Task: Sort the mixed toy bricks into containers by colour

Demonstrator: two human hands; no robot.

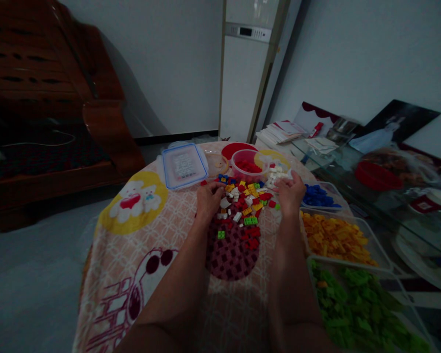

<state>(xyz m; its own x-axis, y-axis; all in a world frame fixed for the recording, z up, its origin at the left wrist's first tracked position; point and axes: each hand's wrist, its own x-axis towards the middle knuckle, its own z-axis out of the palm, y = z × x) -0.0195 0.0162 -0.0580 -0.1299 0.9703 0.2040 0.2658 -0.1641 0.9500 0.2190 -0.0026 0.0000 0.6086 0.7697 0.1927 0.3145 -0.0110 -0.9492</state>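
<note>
Mixed toy building bricks (242, 201) in red, white, yellow, green and blue lie loose in a pile on the tablecloth. At the left edge of this pile is my left hand (208, 201), its fingers curled together over the bricks; whatever they pinch is hidden. My right hand (292, 193) is at the container of white bricks (277, 172), fingertips bent in beside its near right side. What those fingers hold is too small to make out. A round clear tub (249, 166) with red bricks stands between the hands, farther back.
Along the right stand trays of blue bricks (320, 195), yellow bricks (334, 238) and green bricks (360, 309). A blue-edged lid (184, 166) lies at the back left. A cluttered glass table (385, 220) adjoins on the right; a wooden bench (103, 122) is at left.
</note>
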